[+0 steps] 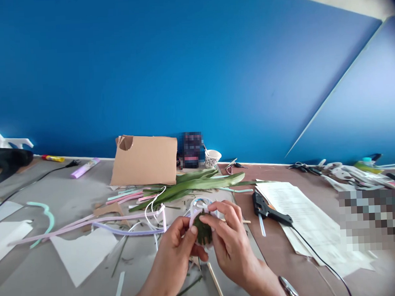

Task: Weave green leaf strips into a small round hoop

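Between my two hands is a small dark green leafy piece point(204, 234), with a pale lilac strip point(195, 215) curving along its upper left edge. My left hand point(177, 249) pinches it from the left, thumb on top. From the right, the bent fingers of my right hand point(232, 233) close on its upper side. A round, clear and white item point(200, 201) shows partly behind my fingers; its kind is unclear. Just beyond lie long green leaves point(186, 185), and a thin wooden stick point(216, 282) is below my hands.
A black glue gun point(269, 211) lies right of my hands near printed sheets point(294, 200), its cable trailing frontward. Lilac strips point(129, 231), cut white paper point(84, 253) and green scraps cover the left. Behind stand a cardboard piece point(145, 161) and a patterned paper cup point(213, 158).
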{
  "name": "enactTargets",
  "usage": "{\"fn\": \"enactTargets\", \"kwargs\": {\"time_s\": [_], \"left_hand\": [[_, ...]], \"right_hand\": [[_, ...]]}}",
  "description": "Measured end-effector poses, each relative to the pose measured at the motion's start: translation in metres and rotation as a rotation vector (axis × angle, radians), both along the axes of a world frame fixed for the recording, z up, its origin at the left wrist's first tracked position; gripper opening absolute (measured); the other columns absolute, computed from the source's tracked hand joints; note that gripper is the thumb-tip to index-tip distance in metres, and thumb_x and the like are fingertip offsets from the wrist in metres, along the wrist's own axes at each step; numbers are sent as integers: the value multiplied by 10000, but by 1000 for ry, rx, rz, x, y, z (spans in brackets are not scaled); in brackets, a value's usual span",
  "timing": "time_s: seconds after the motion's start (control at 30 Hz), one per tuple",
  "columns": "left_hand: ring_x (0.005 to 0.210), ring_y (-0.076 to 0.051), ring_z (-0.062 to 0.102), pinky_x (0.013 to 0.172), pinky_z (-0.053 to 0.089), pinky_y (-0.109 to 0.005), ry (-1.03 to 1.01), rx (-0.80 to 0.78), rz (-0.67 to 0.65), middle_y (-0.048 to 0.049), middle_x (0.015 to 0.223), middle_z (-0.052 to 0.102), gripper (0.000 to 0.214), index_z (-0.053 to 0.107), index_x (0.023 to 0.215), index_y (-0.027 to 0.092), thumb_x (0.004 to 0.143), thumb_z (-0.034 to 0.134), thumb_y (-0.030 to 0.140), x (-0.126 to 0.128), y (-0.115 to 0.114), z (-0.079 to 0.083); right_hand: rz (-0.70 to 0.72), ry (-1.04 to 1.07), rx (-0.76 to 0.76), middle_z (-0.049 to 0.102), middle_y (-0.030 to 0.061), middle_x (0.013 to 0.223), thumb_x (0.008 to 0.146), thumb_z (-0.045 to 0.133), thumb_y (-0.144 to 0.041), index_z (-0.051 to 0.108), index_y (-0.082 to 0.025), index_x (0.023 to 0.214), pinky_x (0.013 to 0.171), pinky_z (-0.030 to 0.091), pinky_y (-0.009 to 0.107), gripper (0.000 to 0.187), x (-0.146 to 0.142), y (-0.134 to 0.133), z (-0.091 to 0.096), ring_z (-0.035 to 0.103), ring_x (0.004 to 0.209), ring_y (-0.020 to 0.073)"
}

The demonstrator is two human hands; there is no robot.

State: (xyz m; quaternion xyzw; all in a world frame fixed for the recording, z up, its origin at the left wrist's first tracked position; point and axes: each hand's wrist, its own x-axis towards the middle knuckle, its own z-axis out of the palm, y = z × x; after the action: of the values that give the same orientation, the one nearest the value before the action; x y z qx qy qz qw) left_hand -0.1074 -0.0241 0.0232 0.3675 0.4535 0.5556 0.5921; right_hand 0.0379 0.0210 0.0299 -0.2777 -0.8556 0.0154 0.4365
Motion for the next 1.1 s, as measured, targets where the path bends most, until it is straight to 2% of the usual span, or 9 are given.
{"fn": "enactTargets", "kwargs": {"time_s": [0.27, 0.4, 0.57, 0.67, 0.77, 0.87, 0.97, 1.1], "left_hand": [[493, -101, 592, 524, 485, -243, -37, -9, 20, 25, 720, 575, 403, 574, 857, 155, 750, 656, 536, 2, 2, -2], [570, -106, 604, 610, 521, -257, -108, -30, 1, 7, 744, 604, 361, 611, 841, 152, 719, 714, 476, 2, 0, 6], [565, -102, 608, 610, 513, -245, -116, -72, -9, 14, 736, 613, 282, 618, 805, 159, 716, 731, 401, 0, -1, 12], [550, -98, 603, 608, 509, -242, -111, -101, -4, 19, 705, 616, 261, 600, 778, 160, 724, 723, 384, -1, 0, 10], [542, -88, 592, 607, 505, -236, -78, -100, -4, 19, 709, 627, 247, 606, 808, 161, 758, 694, 387, -1, 1, 8], [535, -84, 594, 593, 496, -227, -58, -79, 11, 22, 713, 632, 249, 602, 817, 163, 775, 679, 397, -1, 2, 6], [521, -83, 591, 574, 487, -218, -65, -73, 23, 30, 683, 623, 259, 594, 809, 166, 772, 683, 406, 0, 3, 4], [531, -89, 593, 576, 489, -220, -67, -52, 17, 20, 688, 629, 270, 602, 803, 160, 775, 682, 416, 1, 4, 1]], "right_hand": [[-28, -33, -20, 448, 116, 1148, 828, 403, 11, 576, -195, 1044, 873, 421, 456, 345, -2, -1, 1, 441, 1040, 245], [-22, -31, -26, 448, 125, 1160, 832, 436, -14, 583, -190, 1046, 873, 424, 451, 313, -1, 0, 1, 452, 1044, 250], [45, 32, -96, 457, 113, 1145, 828, 402, 13, 566, -209, 1070, 871, 437, 423, 367, 1, -1, 1, 487, 1016, 222], [29, 231, -242, 506, 102, 1077, 877, 409, -65, 539, -206, 1113, 837, 459, 377, 304, 3, 2, 1, 518, 979, 204], [-10, 436, -600, 545, 50, 887, 906, 466, -232, 537, -195, 1102, 688, 478, 307, 211, 4, 7, 1, 544, 782, 166], [96, 538, -946, 521, 6, 762, 886, 509, -382, 528, -176, 1117, 594, 464, 272, 310, 4, 9, 1, 516, 652, 138], [161, 558, -1037, 552, 19, 781, 843, 547, -431, 518, -167, 1145, 618, 473, 288, 402, 2, 6, 2, 531, 684, 153], [72, 539, -1025, 577, 25, 779, 813, 569, -380, 538, -163, 1111, 606, 451, 272, 370, -1, 4, 3, 519, 668, 148]]}}
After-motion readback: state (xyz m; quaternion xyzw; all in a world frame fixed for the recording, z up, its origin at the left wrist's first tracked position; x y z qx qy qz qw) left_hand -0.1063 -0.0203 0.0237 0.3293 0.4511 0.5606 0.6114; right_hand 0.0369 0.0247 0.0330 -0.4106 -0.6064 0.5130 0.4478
